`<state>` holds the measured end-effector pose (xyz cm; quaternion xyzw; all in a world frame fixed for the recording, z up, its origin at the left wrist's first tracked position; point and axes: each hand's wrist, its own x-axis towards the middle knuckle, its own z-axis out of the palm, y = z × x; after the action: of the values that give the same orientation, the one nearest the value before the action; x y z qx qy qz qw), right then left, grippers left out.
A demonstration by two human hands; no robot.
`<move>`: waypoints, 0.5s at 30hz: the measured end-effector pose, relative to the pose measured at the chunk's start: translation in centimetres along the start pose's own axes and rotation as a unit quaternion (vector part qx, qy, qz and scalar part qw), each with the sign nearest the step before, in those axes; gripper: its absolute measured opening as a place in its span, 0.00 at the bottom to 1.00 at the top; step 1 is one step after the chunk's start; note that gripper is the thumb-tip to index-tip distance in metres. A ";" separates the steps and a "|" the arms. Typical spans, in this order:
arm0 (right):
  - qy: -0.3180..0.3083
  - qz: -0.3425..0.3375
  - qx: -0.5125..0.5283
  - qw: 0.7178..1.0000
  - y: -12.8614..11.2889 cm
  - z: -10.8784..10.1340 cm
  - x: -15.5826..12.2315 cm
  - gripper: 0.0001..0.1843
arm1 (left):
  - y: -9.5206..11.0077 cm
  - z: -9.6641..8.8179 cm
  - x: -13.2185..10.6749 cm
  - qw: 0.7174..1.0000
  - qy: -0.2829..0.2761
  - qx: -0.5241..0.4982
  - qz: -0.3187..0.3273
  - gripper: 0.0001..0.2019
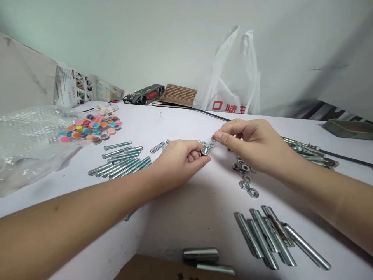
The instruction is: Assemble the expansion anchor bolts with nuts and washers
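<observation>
Near the middle of the table, my left hand (185,161) is closed around a bolt (205,148), whose end pokes up between thumb and forefinger with a ring around it. The rest of the bolt is hidden in the fingers. To its right, my right hand (252,142) pinches a small washer (214,138) between thumb and forefinger. A loose washer (212,145) lies on the table between the two hands. Below my right hand are several nuts and washers, among them a hex nut (253,193). Left of my left hand, long bolts (125,163) lie in a group.
Metal sleeves (264,237) lie at the front right, with more sleeves (201,254) by a brown cardboard edge (151,268). Colourful discs (90,126) and clear plastic wrap (32,144) are at left. Behind stand a white plastic bag (233,85) and a black cable (210,113).
</observation>
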<state>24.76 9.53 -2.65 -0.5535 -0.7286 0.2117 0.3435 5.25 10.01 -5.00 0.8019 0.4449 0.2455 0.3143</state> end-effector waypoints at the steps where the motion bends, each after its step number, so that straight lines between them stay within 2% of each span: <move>1: 0.002 -0.016 0.014 1.000 -0.6 0.1 -0.3 0.12 | -0.1 0.0 0.1 1.000 -0.004 0.001 0.003 0.15; 5: 0.008 -0.068 0.013 0.998 -1.3 0.9 -0.9 0.08 | -0.3 0.0 0.2 1.000 -0.007 0.017 0.015 0.14; 11: 0.000 -0.070 0.011 0.997 -0.7 1.5 -0.9 0.12 | -0.1 0.0 0.1 1.000 -0.012 -0.003 0.019 0.14; 15: 0.024 -0.073 -0.052 0.996 0.6 1.8 -0.4 0.13 | 0.0 0.1 0.0 1.000 -0.008 -0.022 0.004 0.15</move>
<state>23.89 9.45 -4.39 -0.5204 -0.7689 0.1350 0.3461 5.34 10.02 -5.08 0.7987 0.4336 0.2498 0.3341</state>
